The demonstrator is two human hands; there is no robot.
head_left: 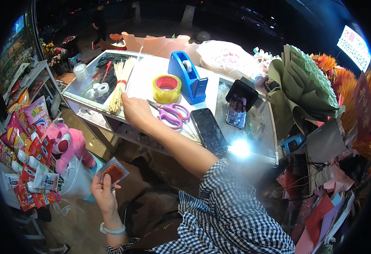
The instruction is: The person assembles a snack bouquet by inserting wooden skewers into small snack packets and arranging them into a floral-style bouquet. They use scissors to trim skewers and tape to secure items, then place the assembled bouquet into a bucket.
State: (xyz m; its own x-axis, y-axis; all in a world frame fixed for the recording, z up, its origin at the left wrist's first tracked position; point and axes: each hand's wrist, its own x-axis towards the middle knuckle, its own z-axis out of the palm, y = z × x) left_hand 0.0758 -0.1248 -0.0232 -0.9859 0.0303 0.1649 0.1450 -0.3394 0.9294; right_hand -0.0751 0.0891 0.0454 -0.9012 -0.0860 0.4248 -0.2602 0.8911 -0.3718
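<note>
In my left hand (105,192) is a small flat clear packet (114,170) with reddish-brown contents, pinched between thumb and fingers. My right arm reaches across to the table, where my right hand (138,112) is closed at the lower side of a bundle of thin wooden sticks (122,78) bound with a red band. Its fingertips are partly hidden against the sticks. Just right of that hand lie purple-handled scissors (172,116). Behind them sits a roll of yellow tape (167,89), beside a blue tape dispenser (188,78).
A dark phone (209,130) lies near the table's front edge; a folding phone (238,103) stands right of it. Wrapped bouquets (295,80) crowd the right side. At left, a bouquet of snack packs (33,156) holds a pink plush toy (73,146). A bright light (240,148) glares.
</note>
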